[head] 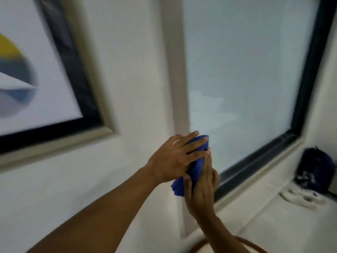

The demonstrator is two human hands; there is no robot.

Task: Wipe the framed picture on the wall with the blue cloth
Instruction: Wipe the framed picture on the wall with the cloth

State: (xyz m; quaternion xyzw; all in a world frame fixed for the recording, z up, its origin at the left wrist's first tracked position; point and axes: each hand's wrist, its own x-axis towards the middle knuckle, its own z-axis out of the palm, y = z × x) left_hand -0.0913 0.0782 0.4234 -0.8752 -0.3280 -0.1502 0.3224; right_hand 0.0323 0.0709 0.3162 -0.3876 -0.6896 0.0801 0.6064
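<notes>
My left hand (171, 159) and right hand (200, 187) clamp together on the bunched blue cloth (195, 165), below and right of the framed picture (69, 73).

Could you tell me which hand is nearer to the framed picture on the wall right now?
Left. The left hand lies on the blue cloth, right of and below the framed picture; the right hand is farther right, by the window.

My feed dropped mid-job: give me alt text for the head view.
Both hands, left hand and right hand, hold a bunched blue cloth in front of the wall beside a window. The framed picture hangs up-left, untouched by the cloth.
</notes>
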